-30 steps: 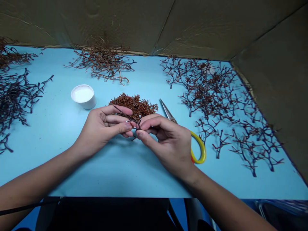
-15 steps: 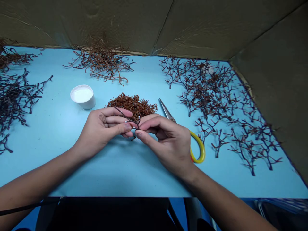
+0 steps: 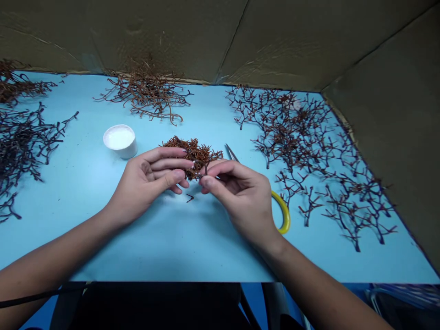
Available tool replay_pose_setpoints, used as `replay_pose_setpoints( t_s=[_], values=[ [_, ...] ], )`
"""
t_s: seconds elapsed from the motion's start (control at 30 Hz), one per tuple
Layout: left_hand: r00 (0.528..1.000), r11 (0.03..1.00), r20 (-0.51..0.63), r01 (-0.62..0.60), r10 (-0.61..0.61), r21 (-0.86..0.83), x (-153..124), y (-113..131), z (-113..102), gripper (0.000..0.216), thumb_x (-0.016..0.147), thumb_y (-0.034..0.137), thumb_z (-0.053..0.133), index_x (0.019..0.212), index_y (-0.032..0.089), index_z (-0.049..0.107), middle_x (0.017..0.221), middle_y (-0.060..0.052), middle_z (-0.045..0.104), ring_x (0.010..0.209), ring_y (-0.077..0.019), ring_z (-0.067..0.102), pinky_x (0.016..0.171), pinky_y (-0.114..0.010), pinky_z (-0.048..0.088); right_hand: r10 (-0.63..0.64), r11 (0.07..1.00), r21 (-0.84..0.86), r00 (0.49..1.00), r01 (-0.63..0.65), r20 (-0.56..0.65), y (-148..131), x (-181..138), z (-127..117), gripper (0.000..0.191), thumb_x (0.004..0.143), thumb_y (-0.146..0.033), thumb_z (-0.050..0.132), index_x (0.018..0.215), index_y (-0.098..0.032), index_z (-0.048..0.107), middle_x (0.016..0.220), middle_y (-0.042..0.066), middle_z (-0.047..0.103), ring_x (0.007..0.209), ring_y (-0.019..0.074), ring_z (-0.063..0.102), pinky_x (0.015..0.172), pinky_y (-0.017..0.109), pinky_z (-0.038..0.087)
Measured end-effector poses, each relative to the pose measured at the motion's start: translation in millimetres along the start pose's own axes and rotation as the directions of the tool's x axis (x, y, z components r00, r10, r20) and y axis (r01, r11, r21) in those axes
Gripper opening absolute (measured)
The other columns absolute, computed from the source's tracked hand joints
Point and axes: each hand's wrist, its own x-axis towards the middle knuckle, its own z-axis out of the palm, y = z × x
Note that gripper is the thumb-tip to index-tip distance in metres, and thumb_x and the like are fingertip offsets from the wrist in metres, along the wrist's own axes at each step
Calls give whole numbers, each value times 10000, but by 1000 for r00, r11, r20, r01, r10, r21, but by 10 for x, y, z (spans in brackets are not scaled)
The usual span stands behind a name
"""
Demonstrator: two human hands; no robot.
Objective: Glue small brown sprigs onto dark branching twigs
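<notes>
A small dark twig [image 3: 205, 173] sits between my hands, pinched by the thumb and forefinger of my right hand [image 3: 239, 192]. It shows against a heap of short reddish-brown twigs [image 3: 195, 153] just behind my fingertips. My left hand [image 3: 147, 176] is beside the heap with its fingers slightly curled, and I see nothing held in it. A short dark twig piece [image 3: 189, 198] lies on the blue table [image 3: 137, 247] below my hands, touching neither.
A white cup of white liquid [image 3: 120, 140] stands left of the heap. Scissors with yellow handles [image 3: 283, 211] lie partly under my right hand. Spread branching twigs lie at the left, back and right, and cardboard walls [image 3: 388, 59] rise behind the table.
My hands have drawn slightly apart and up over the heap. The long dark twig no longer crosses my left fingers, and the small piece now shows apart on the table.
</notes>
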Motion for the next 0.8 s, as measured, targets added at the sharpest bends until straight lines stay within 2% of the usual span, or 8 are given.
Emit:
replay_pose_setpoints(
  t_s=[0.1,0.17,0.23,0.33,0.37,0.43,0.63,0.8],
  values=[
    [997,985,27,-75,72,153,-2,29,-39,390,889,284,857,1243,199,715,1124,-65,826,864,-169,794,697,-250,644,28,999,38,994,-24,-102,3,44,-49,127,888,-305,880,872,-225,783,942,25,772,706,122,683,649,252,610],
    [984,922,117,-168,136,348,-17,18,-62,334,922,259,816,1239,208,723,1062,-53,818,879,-174,774,701,-261,616,31,997,75,989,-20,-147,11,67,-81,144,890,-350,883,899,-237,795,911,18,771,686,122,673,613,247,590],
    [937,762,276,-337,214,553,-41,-26,-75,240,958,226,761,1197,207,744,1042,-54,803,876,-185,743,728,-302,591,40,993,113,986,-22,-161,17,81,-104,153,902,-382,872,919,-245,805,885,13,766,686,122,666,588,239,565],
    [820,393,509,-572,261,720,-85,-134,-73,187,1015,221,668,1173,179,759,1092,-99,764,967,-259,694,841,-425,567,89,985,157,986,-66,-140,9,86,-113,180,927,-411,844,890,-239,802,894,12,765,667,104,640,579,227,536],
    [801,290,544,-599,252,747,-96,-171,-69,202,1028,224,641,1183,174,760,1114,-115,746,989,-282,673,856,-456,555,108,982,170,986,-85,-130,3,86,-110,194,932,-417,836,876,-236,796,901,11,767,655,97,629,576,223,529],
    [786,166,571,-612,238,773,-105,-235,-58,218,1037,220,610,1181,173,767,1130,-128,715,974,-294,638,842,-471,535,133,975,196,985,-109,-113,-7,87,-100,218,933,-429,828,856,-231,782,916,10,771,636,88,611,563,218,513],
    [760,53,584,-621,286,782,-58,-311,-38,206,1053,226,592,1070,206,796,1098,-112,686,910,-259,575,783,-399,474,133,975,191,987,-114,-87,1,92,-86,278,912,-471,826,853,-215,737,886,13,763,614,95,585,542,231,491],
    [776,68,571,-606,268,792,-38,-340,-7,201,1057,236,578,966,201,753,1068,-104,700,894,-253,559,786,-390,446,117,984,144,991,-106,-71,32,85,-95,308,950,-504,782,879,-210,721,742,-9,704,612,110,584,544,231,480]
  ],
)
